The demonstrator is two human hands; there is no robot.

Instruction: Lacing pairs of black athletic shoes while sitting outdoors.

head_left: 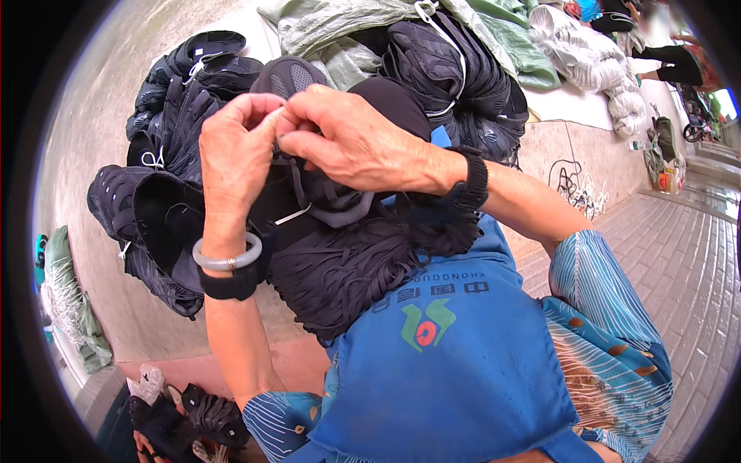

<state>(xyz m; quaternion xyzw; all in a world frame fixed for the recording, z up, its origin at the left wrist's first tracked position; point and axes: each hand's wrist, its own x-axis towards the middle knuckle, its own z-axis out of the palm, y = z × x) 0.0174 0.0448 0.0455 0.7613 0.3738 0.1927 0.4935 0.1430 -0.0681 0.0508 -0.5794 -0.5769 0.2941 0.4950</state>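
Observation:
My left hand [234, 150] and my right hand [347, 139] meet in front of me, thumbs and fingertips pinched together. What they pinch is too small and hidden to make out. Just beneath them is a black and grey shoe upper [340, 207], partly covered by my hands. A grey mesh shoe toe [287, 75] shows behind the fingertips. Across my lap, over the blue apron [455, 370], lies a thick bunch of black shoelaces [347, 270].
Stacks of black shoe uppers tied with white cord stand at left [174, 108] and behind [432, 58]. Green woven sacking [332, 27] and a white bundle [579, 58] lie farther back. Loose cords [579, 189] rest on the ledge at right. Another person [683, 65] is at far right.

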